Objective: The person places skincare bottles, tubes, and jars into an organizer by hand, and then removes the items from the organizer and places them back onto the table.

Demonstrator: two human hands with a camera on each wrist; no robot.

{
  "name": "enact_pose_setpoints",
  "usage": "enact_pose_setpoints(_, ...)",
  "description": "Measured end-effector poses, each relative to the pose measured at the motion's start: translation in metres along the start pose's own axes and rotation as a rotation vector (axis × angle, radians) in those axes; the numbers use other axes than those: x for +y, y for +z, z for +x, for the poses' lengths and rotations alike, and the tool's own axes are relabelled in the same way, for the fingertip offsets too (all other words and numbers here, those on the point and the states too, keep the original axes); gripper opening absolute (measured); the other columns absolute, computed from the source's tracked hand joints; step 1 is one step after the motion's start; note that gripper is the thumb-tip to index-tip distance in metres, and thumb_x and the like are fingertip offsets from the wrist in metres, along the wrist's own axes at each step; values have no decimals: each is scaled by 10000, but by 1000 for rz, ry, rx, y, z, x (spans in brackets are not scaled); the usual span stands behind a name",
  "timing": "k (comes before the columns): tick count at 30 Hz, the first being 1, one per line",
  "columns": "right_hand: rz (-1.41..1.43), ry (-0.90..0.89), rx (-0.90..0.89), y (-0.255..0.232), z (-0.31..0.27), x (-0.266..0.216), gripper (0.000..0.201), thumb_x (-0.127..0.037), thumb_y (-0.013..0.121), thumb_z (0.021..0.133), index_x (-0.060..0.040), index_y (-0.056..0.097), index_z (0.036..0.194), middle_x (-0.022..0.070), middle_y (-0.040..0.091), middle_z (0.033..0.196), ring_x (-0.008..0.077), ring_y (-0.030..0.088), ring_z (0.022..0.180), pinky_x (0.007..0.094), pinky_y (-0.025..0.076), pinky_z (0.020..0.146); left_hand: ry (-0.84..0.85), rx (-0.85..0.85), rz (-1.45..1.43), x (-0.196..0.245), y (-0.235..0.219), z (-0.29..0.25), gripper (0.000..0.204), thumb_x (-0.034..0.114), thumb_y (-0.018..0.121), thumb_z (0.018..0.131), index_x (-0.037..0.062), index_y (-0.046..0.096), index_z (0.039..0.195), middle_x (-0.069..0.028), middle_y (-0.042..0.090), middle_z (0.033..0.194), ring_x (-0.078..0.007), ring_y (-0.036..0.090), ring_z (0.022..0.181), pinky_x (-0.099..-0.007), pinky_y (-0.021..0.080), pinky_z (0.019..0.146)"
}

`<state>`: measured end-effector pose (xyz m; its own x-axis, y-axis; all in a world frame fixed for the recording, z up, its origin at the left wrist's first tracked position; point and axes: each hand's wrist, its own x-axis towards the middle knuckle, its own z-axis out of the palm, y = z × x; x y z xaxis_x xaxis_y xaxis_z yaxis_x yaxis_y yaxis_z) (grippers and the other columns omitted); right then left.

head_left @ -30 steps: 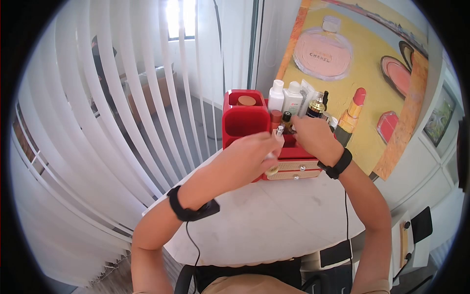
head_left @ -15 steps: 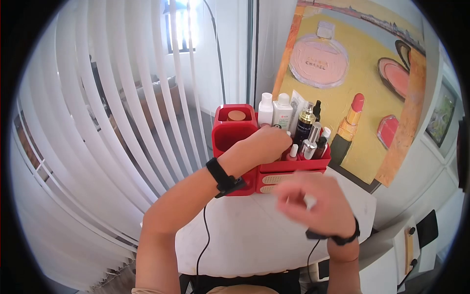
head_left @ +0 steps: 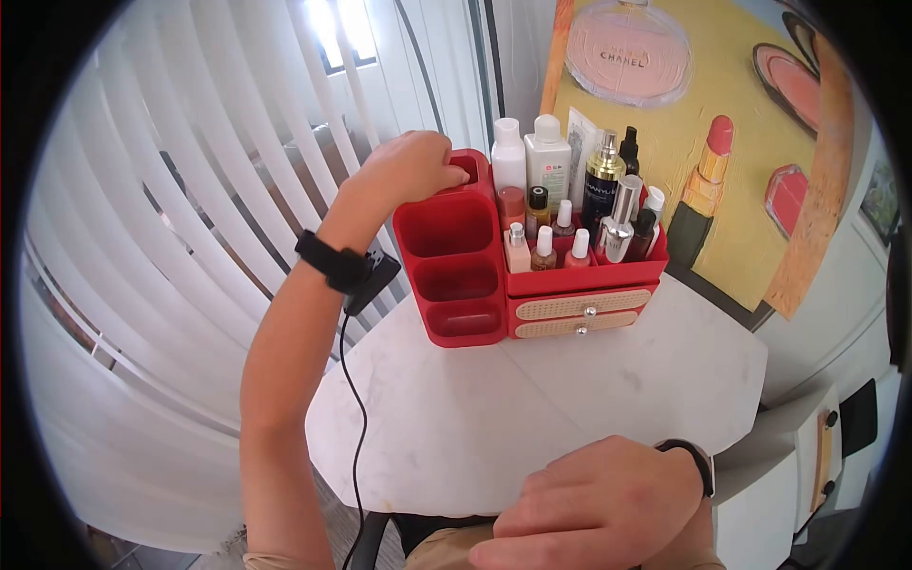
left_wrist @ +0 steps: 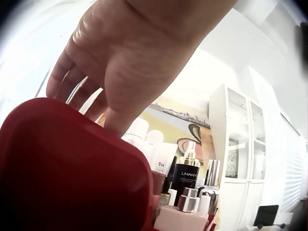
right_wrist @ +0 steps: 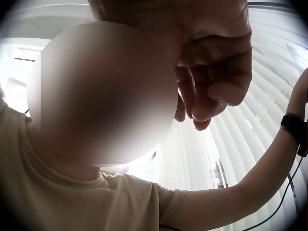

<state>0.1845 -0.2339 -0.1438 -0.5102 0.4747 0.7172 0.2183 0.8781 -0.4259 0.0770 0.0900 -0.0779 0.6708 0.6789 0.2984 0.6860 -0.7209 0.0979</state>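
My left hand (head_left: 410, 169) is at the back left compartment of a red cosmetics organizer (head_left: 581, 278), its thumb at the compartment's right side. In the left wrist view, the fingers (left_wrist: 60, 77) hang down behind the red rim, so their tips are hidden and I cannot tell what they hold. Three compartments in front of that hand show bare red insides. My right hand (head_left: 603, 499) hovers near the table's front edge, close to the body. Its fingers (right_wrist: 231, 91) are loosely curled, with nothing in them.
Several bottles fill the organizer's right part, among them a white bottle (head_left: 508, 157), a black spray bottle (head_left: 604, 190) and nail polish (head_left: 578, 249). Below are two drawers (head_left: 589, 304). Vertical blinds (head_left: 190, 237) hang at left; a painting (head_left: 703, 171) leans behind. A cable (head_left: 359, 418) trails from the left wrist.
My left hand has moved from the front bottles to the back left compartment, covering the round brown top seen there before. The right hand has drawn back from the organizer toward the body.
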Motion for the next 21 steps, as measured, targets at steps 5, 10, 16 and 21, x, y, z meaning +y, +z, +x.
enact_pose_setpoints(5,-54,-105,-44,-6,-2,1,306,-133,693,836,-90,720,1138,27,671,934,200,683,741,305,543,566,-80,-164,119,0,3,23,390,395,724,829,9,723,887,-178,723,821,-302,708,737,-400,561,650)
enact_pose_setpoints(10,-37,-150,-70,-4,-1,4,313,-147,675,850,-72,708,1152,42,665,935,210,678,735,313,544,572,-12,-140,69,-6,6,29,406,390,737,804,-12,698,848,-196,717,813,-264,690,683,-370,557,620)
enact_pose_setpoints(16,-31,-35,-174,-9,2,-5,261,-122,680,877,-81,705,1133,42,677,944,211,683,743,316,561,624,54,205,-180,-27,-30,-6,401,371,767,812,-13,694,900,-176,728,839,-228,693,739,-347,555,658)
enact_pose_setpoints(21,-62,-18,-309,0,1,-10,223,-158,641,848,-74,656,1054,40,593,879,215,636,734,332,517,595,-57,172,-290,-34,-43,-97,272,265,795,868,42,642,886,-98,726,836,-133,678,764,-271,541,672)
